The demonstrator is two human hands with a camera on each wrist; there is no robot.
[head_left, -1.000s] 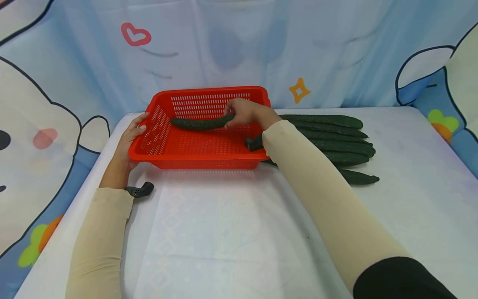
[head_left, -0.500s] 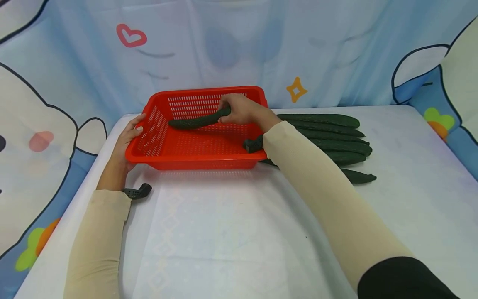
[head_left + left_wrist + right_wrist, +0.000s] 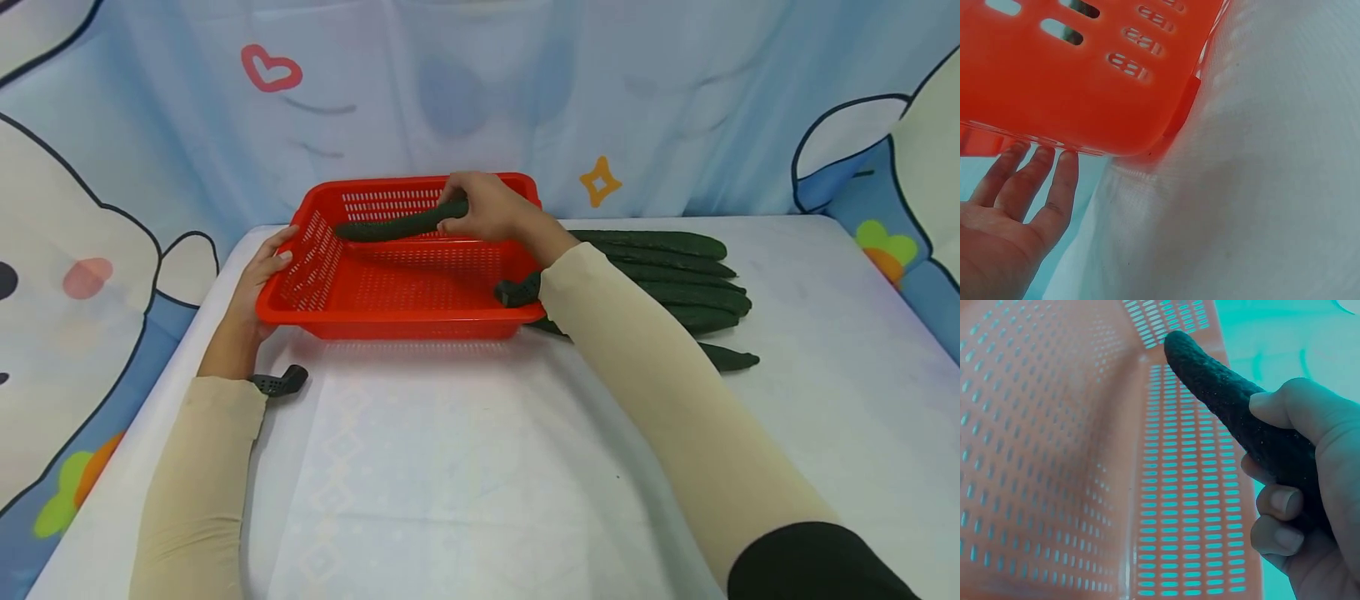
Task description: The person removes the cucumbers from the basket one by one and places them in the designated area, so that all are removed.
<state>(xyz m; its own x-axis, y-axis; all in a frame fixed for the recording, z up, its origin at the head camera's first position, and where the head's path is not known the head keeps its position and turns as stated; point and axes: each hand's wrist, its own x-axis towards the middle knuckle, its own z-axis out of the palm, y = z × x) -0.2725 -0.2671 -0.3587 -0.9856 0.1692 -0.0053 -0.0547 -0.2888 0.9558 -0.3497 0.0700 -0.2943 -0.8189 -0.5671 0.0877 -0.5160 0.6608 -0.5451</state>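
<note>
Beige sleeves (image 3: pixel 660 392), black wrist mounts (image 3: pixel 279 382)

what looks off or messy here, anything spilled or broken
Nothing stands out. The right hand holds one cucumber over the red basket, the left hand rests on the basket's left rim, and the other cucumbers lie side by side on the table. No spill or damage shows.

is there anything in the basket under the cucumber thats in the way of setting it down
Nothing visible. The right hand holds the cucumber over the red basket, whose perforated floor shows bare beneath it. The left hand only touches the basket's outer left rim.
</note>
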